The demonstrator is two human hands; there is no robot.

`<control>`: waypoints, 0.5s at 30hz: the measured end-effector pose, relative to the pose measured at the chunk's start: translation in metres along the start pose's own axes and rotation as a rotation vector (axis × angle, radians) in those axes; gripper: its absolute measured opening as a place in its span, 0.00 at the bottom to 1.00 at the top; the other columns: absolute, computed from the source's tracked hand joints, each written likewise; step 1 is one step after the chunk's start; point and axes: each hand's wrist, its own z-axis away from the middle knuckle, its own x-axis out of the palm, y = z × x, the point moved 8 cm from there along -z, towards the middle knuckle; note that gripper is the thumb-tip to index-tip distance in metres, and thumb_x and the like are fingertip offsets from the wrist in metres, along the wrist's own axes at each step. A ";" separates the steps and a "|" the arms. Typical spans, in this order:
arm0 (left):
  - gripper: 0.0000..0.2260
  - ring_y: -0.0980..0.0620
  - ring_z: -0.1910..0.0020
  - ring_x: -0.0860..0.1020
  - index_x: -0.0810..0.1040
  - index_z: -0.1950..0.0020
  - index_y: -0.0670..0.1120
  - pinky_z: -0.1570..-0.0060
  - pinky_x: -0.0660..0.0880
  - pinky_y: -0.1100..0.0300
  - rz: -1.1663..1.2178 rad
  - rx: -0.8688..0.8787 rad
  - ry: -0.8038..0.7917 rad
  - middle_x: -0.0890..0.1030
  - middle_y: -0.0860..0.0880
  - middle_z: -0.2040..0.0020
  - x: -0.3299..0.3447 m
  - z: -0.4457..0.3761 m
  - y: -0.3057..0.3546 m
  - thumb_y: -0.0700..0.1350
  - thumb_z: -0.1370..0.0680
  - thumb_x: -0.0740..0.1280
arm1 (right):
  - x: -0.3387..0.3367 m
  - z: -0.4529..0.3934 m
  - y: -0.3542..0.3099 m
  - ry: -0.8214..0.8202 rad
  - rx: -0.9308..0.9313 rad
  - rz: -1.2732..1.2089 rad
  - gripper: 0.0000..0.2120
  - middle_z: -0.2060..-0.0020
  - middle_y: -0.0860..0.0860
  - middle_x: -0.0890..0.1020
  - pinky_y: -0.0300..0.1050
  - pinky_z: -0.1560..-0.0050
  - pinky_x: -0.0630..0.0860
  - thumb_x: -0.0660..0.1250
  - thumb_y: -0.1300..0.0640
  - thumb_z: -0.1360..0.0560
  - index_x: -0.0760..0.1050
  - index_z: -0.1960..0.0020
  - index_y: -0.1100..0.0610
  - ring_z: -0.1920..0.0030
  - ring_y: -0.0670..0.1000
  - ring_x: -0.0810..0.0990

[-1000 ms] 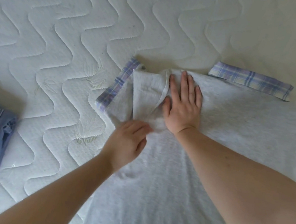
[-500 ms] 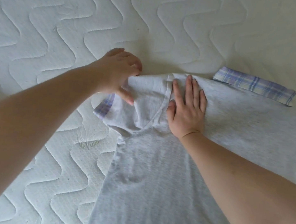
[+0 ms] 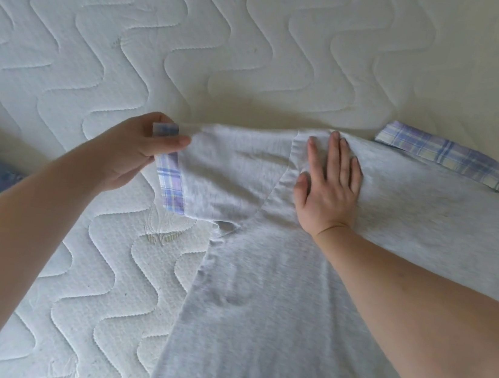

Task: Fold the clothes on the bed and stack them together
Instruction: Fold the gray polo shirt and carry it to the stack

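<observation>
Quilted mattress [image 3: 108, 43] bears a shirt [image 3: 272, 318] barely begun: your left hand [image 3: 132, 154] pinches the 9 o'clock cuff [image 3: 169, 184], right hand [image 3: 330, 193] presses flat; folding and stacking remain.

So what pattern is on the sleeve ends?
Blue-purple plaid on the sleeve cuffs, seen in the head view.

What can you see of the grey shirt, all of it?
The grey shirt is a pale heather-grey knit, soft-looking, with plaid cuffs in blue, lilac and white. It lies spread flat on the quilted white mattress, running out of frame at the bottom and right. The left hand pinches the plaid cuff of the near sleeve and holds it out sideways. The right hand presses flat near the shoulder seam. The other cuff lies flat on the mattress.
</observation>
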 end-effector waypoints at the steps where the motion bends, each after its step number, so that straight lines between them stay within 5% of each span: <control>1: 0.29 0.59 0.54 0.79 0.80 0.52 0.54 0.51 0.66 0.59 0.013 -0.047 -0.053 0.83 0.56 0.56 0.005 0.002 -0.003 0.61 0.48 0.83 | 0.000 0.000 0.000 -0.002 0.001 0.001 0.30 0.21 0.56 0.52 0.55 0.23 0.49 0.53 0.50 0.21 0.52 0.20 0.49 0.21 0.54 0.49; 3: 0.24 0.62 0.47 0.80 0.79 0.41 0.53 0.46 0.66 0.59 -0.072 -0.116 -0.094 0.84 0.58 0.48 0.017 0.004 -0.012 0.52 0.34 0.80 | 0.000 0.000 -0.001 -0.004 -0.001 0.000 0.30 0.21 0.56 0.51 0.55 0.23 0.48 0.54 0.50 0.21 0.52 0.20 0.49 0.21 0.54 0.49; 6: 0.08 0.61 0.51 0.81 0.82 0.49 0.52 0.44 0.69 0.59 -0.117 -0.147 0.165 0.85 0.56 0.52 0.011 0.000 -0.025 0.46 0.27 0.75 | 0.001 -0.001 -0.001 -0.007 0.002 0.000 0.30 0.21 0.56 0.51 0.55 0.23 0.48 0.54 0.50 0.20 0.52 0.20 0.49 0.21 0.54 0.48; 10: 0.01 0.50 0.56 0.83 0.83 0.55 0.49 0.50 0.80 0.52 0.051 -0.023 0.422 0.85 0.49 0.57 -0.001 0.008 -0.030 0.44 0.25 0.74 | 0.001 0.000 0.000 0.010 0.006 -0.003 0.30 0.21 0.56 0.52 0.56 0.23 0.49 0.54 0.50 0.21 0.53 0.20 0.49 0.21 0.54 0.49; 12: 0.12 0.48 0.63 0.79 0.81 0.56 0.42 0.58 0.80 0.53 -0.055 -0.004 0.524 0.81 0.45 0.62 -0.003 0.020 -0.032 0.51 0.23 0.71 | 0.001 -0.001 -0.002 0.003 -0.005 0.000 0.30 0.21 0.57 0.52 0.56 0.23 0.49 0.53 0.50 0.21 0.52 0.20 0.49 0.21 0.55 0.49; 15: 0.26 0.50 0.69 0.68 0.77 0.60 0.39 0.69 0.63 0.58 -0.354 -0.181 0.463 0.71 0.48 0.70 0.006 0.036 -0.046 0.64 0.24 0.66 | 0.002 -0.001 -0.001 0.001 -0.002 0.010 0.30 0.21 0.56 0.52 0.56 0.23 0.48 0.53 0.49 0.21 0.52 0.20 0.49 0.21 0.55 0.49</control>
